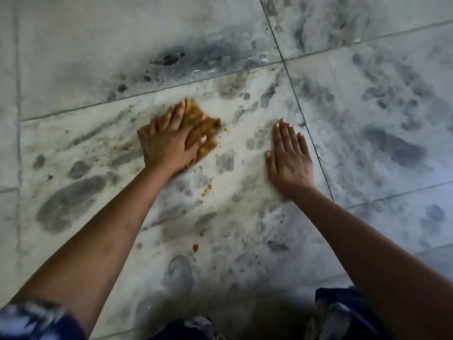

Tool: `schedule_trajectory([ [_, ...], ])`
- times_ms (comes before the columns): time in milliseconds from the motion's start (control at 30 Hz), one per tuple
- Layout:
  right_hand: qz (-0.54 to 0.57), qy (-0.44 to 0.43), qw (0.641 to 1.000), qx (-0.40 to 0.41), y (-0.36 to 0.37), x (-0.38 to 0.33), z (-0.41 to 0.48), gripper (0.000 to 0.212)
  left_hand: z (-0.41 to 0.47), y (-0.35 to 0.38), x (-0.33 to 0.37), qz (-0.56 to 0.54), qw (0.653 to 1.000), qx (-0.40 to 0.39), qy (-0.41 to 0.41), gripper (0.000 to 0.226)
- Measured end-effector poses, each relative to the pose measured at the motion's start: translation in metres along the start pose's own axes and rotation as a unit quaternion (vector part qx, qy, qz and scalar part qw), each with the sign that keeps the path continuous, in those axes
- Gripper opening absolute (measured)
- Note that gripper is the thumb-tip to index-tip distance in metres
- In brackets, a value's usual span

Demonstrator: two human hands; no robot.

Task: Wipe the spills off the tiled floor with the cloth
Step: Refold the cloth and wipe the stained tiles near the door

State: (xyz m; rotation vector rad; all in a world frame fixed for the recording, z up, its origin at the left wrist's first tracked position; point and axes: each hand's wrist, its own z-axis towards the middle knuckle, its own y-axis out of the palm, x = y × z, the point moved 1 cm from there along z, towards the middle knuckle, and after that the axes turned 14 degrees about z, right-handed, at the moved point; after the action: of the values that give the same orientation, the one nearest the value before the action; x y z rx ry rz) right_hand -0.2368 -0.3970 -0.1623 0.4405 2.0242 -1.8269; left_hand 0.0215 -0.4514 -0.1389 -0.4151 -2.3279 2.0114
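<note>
The crumpled mustard-brown cloth [206, 128] sits on the pale, grey-smudged tiled floor [245, 222], at about 11 o'clock from the centre of my view. Its longer span looks to run from 8 to 2 o'clock, though my hand hides much of it. What matters for my next stroke is that the small orange-brown spill drops [208, 187] trail from the cloth's right edge toward 6 o'clock, back toward me, the last one well apart from it. I judge the pull should follow that line. My left hand [169, 143] is much the nearer. It lies on the cloth with fingers spread and fairly straight, pressing rather than clutching. My right hand [289, 158] is at 3 o'clock from the cloth and apart from it, laid flat on bare tile with fingers released, holding nothing.
</note>
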Motion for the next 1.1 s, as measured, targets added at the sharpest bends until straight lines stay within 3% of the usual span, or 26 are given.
schedule_trajectory([
  [167,-0.004,-0.008,1.0,0.001,0.001,0.002,0.0,0.068,0.089,-0.017,0.062,0.0,0.999,-0.003,-0.046,0.058],
  [300,-0.005,-0.013,1.0,0.012,0.001,0.001,0.001,0.068,0.033,-0.009,0.094,0.025,0.995,0.031,0.086,0.062],
  [400,-0.009,-0.011,1.0,0.013,0.001,0.001,0.0,0.068,-0.011,0.001,0.058,0.043,0.984,0.039,0.166,0.063],
  [533,-0.007,-0.014,1.0,0.007,0.002,0.003,0.0,0.067,0.033,-0.005,0.008,0.073,0.995,-0.028,0.067,0.062],
  [633,-0.009,-0.017,1.0,0.002,0.0,0.001,0.0,0.068,0.085,-0.018,0.029,0.031,0.997,-0.048,-0.051,0.06],
  [700,-0.009,-0.016,1.0,0.001,0.0,0.001,0.001,0.069,0.092,-0.022,0.062,0.009,0.996,-0.045,-0.073,0.062],
  [800,-0.007,-0.02,1.0,0.007,0.0,0.001,0.001,0.069,0.046,-0.015,0.089,0.022,1.0,-0.017,0.007,0.063],
  [933,-0.004,-0.019,1.0,0.007,0.001,0.001,0.001,0.068,-0.017,0.002,0.051,0.05,0.986,0.039,0.153,0.062],
  [1000,0.002,-0.019,1.0,0.012,0.001,0.002,0.0,0.068,-0.001,0.002,0.029,0.053,0.992,0.02,0.109,0.062],
  [1100,0.015,-0.019,1.0,0.016,0.002,0.0,0.0,0.068,0.059,-0.011,0.033,0.013,0.998,-0.012,-0.053,0.059],
])
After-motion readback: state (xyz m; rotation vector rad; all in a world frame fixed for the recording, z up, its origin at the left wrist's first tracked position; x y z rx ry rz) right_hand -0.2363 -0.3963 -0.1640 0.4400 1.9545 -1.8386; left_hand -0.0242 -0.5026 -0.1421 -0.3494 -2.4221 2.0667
